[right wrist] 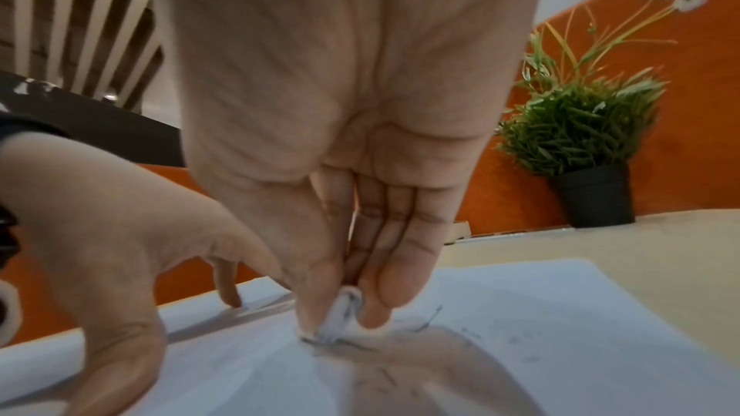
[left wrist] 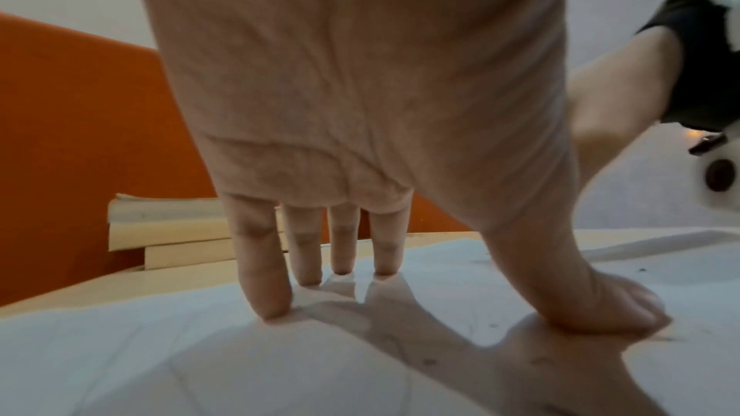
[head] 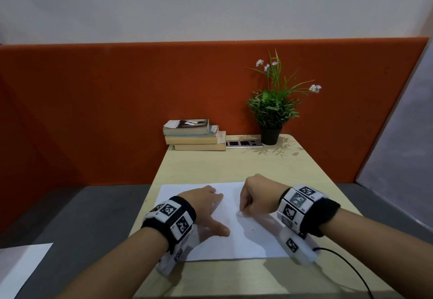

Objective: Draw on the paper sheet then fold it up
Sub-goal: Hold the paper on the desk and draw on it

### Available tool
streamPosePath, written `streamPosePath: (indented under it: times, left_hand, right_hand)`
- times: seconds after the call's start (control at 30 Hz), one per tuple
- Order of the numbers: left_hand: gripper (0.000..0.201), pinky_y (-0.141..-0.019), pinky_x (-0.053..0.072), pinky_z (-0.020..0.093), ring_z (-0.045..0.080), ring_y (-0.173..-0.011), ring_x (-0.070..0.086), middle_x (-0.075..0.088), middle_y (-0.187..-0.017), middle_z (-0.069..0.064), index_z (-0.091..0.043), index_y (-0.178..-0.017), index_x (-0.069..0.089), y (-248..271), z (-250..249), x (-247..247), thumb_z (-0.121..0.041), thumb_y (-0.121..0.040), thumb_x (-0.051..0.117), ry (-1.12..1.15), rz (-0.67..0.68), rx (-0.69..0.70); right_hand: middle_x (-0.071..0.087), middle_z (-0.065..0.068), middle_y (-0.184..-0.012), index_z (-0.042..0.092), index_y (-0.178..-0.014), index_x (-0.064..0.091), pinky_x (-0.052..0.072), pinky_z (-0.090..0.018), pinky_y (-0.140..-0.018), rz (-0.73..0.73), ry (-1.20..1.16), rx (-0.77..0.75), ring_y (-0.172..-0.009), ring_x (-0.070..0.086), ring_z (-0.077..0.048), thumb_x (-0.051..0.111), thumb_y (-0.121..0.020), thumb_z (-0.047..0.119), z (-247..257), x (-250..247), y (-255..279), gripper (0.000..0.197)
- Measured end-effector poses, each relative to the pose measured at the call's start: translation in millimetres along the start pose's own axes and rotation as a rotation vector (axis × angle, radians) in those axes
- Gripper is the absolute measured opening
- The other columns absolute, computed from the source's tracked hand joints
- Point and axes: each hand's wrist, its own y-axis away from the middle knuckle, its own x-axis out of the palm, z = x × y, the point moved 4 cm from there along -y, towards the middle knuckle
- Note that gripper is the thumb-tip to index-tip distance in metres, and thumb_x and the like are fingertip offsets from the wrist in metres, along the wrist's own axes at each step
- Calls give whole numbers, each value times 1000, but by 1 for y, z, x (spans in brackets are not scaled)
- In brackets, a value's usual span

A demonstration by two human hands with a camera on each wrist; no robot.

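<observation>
A white paper sheet lies flat on the pale wooden table. My left hand presses on the sheet's left part with straight, spread fingers and thumb. My right hand pinches a small white eraser between thumb and fingers, its tip down on the paper near the sheet's middle. Dark eraser crumbs and faint pencil marks lie around the eraser. In the left wrist view the paper shows faint lines. No pencil is visible.
A stack of three books, a socket panel and a potted plant stand at the table's far edge against an orange partition. Another white sheet lies low at the left. A black cable trails from my right wrist.
</observation>
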Motion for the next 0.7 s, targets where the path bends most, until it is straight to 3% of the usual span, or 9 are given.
streamPosePath:
  times: [0.07,0.17,0.27,0.37,0.43,0.53,0.7]
  left_hand:
    - [107,-109,41,49,26,-139,37,34,-152,3,-18,-149,41,-2,-2,-4,-82,-68,69,-37,-7,-16]
    - [103,-104,44,50,28,-132,39,38,-138,6,-23,-148,40,-5,-4,-5,-79,-69,72,-27,1,-46]
    - [108,-105,44,52,32,-135,41,37,-146,8,-28,-156,23,-6,-1,0,-79,-72,69,19,51,-77]
    - [119,-102,47,48,31,-130,50,42,-148,7,-30,-160,11,-11,2,2,-83,-69,66,29,67,-70]
    - [125,-100,49,45,27,-125,55,49,-147,3,-30,-160,6,-17,4,4,-84,-65,67,50,73,-65]
    - [135,-105,44,40,24,-133,50,41,-158,-3,-35,-160,-6,-23,10,10,-84,-61,71,118,105,-75]
    - [134,-104,43,39,23,-133,50,46,-155,-5,-40,-159,-6,-28,13,9,-80,-61,77,188,143,-74]
  right_hand:
    - [79,4,-88,14,-88,83,63,-28,-76,-38,-6,8,-84,73,-12,76,-84,16,3,0,-14,8]
    - [78,1,-90,13,-91,82,62,-26,-75,-79,-25,41,-85,73,-17,76,-86,16,5,1,-34,9]
    - [78,-2,-92,10,-93,82,62,-30,-79,-113,-41,56,-87,73,-20,76,-87,17,4,0,-44,11]
    - [77,2,-84,11,-89,82,60,-25,-71,-112,-73,41,-84,74,-17,77,-86,22,0,7,-36,12]
    - [74,10,-78,16,-86,82,61,-24,-72,-51,-108,9,-82,73,-12,81,-83,27,-3,14,-26,11]
    - [79,7,-85,18,-88,84,62,-28,-79,38,-79,-43,-83,73,-11,83,-82,27,-2,15,-20,10]
    - [78,3,-87,15,-88,83,63,-28,-74,-56,-30,-1,-82,73,-14,79,-81,14,5,0,-47,8]
